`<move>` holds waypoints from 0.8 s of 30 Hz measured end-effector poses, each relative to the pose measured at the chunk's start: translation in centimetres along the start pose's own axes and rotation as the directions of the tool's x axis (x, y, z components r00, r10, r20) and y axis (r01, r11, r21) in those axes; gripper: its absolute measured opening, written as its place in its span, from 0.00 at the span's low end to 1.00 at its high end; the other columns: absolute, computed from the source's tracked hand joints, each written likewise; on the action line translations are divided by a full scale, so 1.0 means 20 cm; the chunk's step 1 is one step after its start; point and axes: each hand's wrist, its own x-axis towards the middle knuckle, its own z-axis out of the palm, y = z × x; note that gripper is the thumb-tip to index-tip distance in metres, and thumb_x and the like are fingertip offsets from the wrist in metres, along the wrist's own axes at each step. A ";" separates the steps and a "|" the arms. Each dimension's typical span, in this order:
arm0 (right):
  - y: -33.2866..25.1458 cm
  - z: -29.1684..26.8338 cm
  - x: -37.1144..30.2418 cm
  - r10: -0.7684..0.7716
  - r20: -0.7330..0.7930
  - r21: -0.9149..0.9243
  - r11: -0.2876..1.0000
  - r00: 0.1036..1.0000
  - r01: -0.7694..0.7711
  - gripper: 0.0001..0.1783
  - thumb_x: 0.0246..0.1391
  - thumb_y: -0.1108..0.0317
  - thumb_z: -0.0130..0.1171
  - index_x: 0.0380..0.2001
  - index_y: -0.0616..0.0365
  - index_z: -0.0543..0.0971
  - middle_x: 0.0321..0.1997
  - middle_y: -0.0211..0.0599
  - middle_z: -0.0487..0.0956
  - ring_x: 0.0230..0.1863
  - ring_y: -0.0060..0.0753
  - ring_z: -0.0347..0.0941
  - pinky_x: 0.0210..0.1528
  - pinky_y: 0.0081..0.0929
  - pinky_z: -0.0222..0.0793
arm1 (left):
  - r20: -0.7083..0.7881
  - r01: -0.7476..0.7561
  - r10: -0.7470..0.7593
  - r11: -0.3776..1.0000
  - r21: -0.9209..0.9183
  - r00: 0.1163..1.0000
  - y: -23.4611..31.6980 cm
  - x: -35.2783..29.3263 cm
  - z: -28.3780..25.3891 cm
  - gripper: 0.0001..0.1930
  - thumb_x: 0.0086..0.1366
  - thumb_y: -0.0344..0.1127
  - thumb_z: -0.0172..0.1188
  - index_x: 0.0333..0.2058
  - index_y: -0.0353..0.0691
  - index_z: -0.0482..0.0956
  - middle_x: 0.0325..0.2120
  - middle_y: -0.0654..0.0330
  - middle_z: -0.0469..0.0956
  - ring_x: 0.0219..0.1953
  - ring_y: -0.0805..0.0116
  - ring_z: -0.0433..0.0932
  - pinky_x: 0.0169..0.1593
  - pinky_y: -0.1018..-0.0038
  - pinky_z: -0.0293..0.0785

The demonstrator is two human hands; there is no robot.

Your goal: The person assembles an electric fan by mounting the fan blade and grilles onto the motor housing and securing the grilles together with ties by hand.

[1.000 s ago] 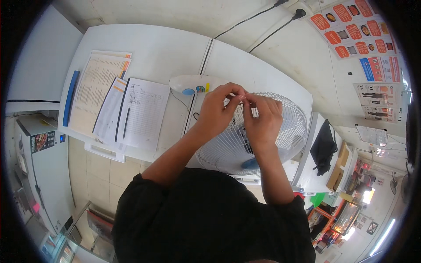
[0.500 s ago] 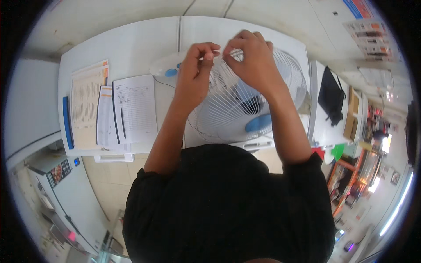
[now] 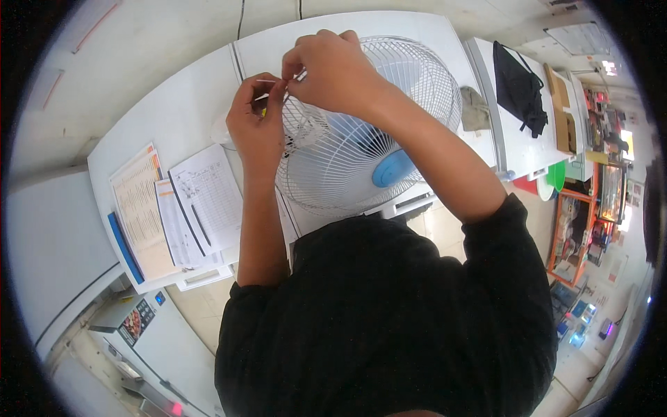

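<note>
A white fan (image 3: 361,163) with a wire guard and a blue centre lies on the white table. Over its far left edge, my left hand (image 3: 256,128) and my right hand (image 3: 337,73) meet, fingertips touching or nearly so. Both hands are closed in a pinch. A thin pale strip (image 3: 266,81) shows at my left fingertips, and a small yellow spot sits among the left fingers; I cannot tell what either is. Whatever the right fingertips pinch is hidden. The fan's white base (image 3: 221,131) is mostly covered by my left hand.
Left on the table (image 3: 187,94) are printed sheets (image 3: 135,208), a form (image 3: 215,194) with a black pen (image 3: 201,226), and a blue-edged folder (image 3: 125,247). A grey cloth (image 3: 475,110) lies right of the fan. Farther right, a black bag (image 3: 517,90) rests on another white surface.
My hands have come together and now meet at the fan's guard; before, a small gap lay between them. The view has shifted and turned, so the table appears tilted.
</note>
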 end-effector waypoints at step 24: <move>0.05 -0.10 -0.03 -0.003 0.128 -0.055 0.998 0.992 0.011 0.30 0.56 0.44 0.60 0.51 0.56 0.80 0.58 0.45 0.76 0.63 0.48 0.66 0.65 0.51 0.54 | 0.191 0.227 -0.176 0.928 -0.294 0.966 -0.11 0.03 -0.07 0.06 0.75 0.34 0.57 0.41 0.37 0.75 0.36 0.65 0.76 0.39 0.78 0.71 0.48 0.79 0.67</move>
